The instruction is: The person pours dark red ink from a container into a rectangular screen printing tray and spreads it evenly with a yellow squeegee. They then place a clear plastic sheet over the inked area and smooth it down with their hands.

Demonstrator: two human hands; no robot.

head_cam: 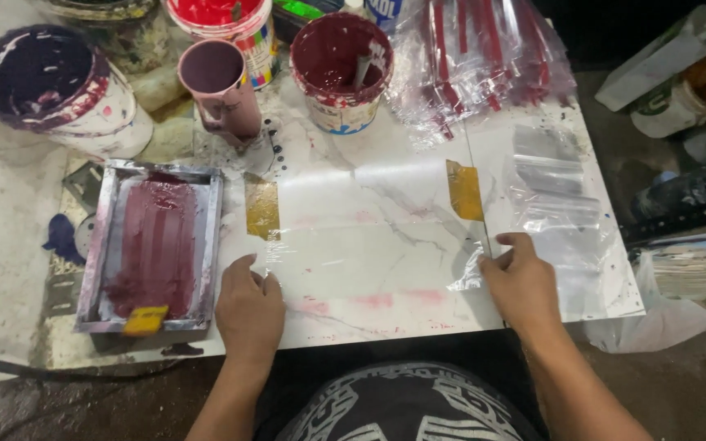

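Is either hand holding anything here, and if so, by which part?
Both press a clear plastic sheet flat on the table: left hand at its left edge, right hand at its right edge. Neither lifts it.

Clear plastic bags [484, 57] with red strips lie heaped at the table's far right; more clear bags [553, 184] lie flat below them. A red paint tub [234, 28] at the back carries a multicoloured label.

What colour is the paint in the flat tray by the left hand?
Dark reddish-purple paint, in the head view.
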